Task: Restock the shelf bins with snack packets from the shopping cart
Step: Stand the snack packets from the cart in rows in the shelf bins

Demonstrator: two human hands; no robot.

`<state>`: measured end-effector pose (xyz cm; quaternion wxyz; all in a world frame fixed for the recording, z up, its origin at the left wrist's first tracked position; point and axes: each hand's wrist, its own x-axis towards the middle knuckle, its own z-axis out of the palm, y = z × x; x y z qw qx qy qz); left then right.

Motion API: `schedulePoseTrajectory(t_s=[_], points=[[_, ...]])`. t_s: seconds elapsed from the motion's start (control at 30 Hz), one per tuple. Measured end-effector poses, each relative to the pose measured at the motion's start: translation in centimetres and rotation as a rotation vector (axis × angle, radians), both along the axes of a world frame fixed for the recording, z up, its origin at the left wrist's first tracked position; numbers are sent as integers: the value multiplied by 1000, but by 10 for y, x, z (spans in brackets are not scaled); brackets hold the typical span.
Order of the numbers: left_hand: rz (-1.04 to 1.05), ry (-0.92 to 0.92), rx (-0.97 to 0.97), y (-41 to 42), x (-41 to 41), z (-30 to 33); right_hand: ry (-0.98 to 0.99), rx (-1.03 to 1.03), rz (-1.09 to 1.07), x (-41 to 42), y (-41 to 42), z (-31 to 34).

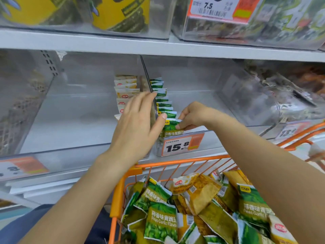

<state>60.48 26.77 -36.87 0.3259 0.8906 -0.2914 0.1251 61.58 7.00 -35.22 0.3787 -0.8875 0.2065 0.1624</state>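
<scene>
Right hand (pixel 190 116) grip pinches a green pea packet (pixel 171 128) at the front of the green row (pixel 163 103), just behind the price tag (pixel 182 144). Left hand (pixel 139 124), fingers straight and holding nothing, braces the bin divider (pixel 149 87). Judging by the cart (pixel 184 161) below the tag, still full of packets, most restocking remains.

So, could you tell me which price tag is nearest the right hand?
The 15.8 tag, just below the right hand; the 7.5 tag hangs a shelf higher.

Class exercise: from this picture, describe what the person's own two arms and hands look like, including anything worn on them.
Both the left hand and right hand are bare: no gloves, rings, watch or bracelets. The forearms are bare too, with no sleeves in view. Fingernails look short and unpainted.
</scene>
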Motion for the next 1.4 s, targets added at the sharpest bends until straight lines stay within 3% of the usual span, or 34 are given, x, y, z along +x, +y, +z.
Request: schedulePoseTrajectory(t_s=[0.2, 0.37, 0.57, 0.7, 0.77, 0.83, 0.9, 1.0, 1.1, 1.27, 1.4], points=[[3, -17, 13, -3, -1, 1, -215, -233, 104, -3, 10, -7], [-4, -23, 0, -3, 0, 0, -124, -393, 268, -4, 19, -12], [-30, -28, -50, 1, 0, 1, -143, -411, 233, -15, 9, -2], [-146, -111, -182, 12, -16, 21, -514, -389, 1, -63, 15, 31], [-270, -10, -201, 22, -32, 32, -662, -293, -63, -101, 28, 47], [-440, 219, -73, 30, -47, 38, -641, -195, -11, -137, 41, 53], [-583, 382, 221, 30, -58, 33, -481, -196, 108, -161, 48, 41], [-669, 382, 695, 25, -72, 12, -301, -313, 216, -176, 48, 14], [-646, 363, 1009, 19, -82, -4, -234, -311, 235, -179, 44, -2], [-623, 327, 1134, 15, -84, -7, -165, -269, 288, -179, 44, -11], [-652, 420, 1132, 16, -81, 0, -135, -266, 305, -179, 45, -11]])
